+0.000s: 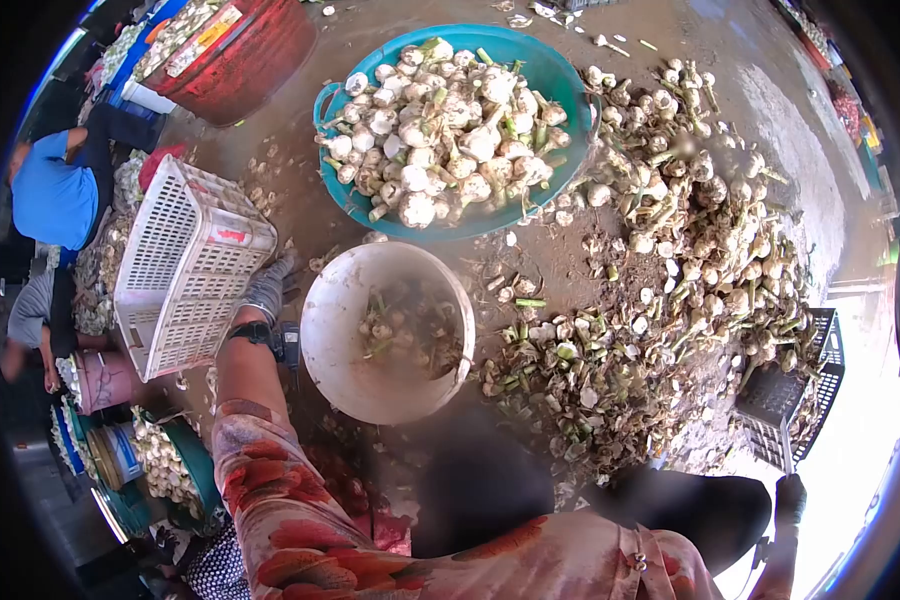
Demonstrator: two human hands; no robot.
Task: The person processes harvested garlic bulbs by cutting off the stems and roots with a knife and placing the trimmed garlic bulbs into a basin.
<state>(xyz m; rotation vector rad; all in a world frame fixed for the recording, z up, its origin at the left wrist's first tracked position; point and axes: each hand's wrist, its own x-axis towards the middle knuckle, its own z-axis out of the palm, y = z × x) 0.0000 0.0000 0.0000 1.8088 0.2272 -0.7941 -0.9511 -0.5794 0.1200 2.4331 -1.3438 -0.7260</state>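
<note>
A grey glove covers my left hand (268, 286), beside the lower right edge of a tilted white crate (195, 265); its fingers look apart. At the far right, my right hand (790, 497), in a dark glove, meets the corner of a black crate (770, 400); its fingers are hidden. Between my arms stands a white bucket (325, 345) with some garlic and scraps at its bottom. Beyond the bucket, a teal tub (577, 90) holds a heap of garlic bulbs (440, 130).
Loose garlic with stems (710, 200) lies right of the tub, and trimmings (590, 390) cover the floor below it. Upper left stands a red tub (260, 60). A person in blue (55, 190) and another in grey (32, 310) sit at the left, near a pink bucket (103, 380).
</note>
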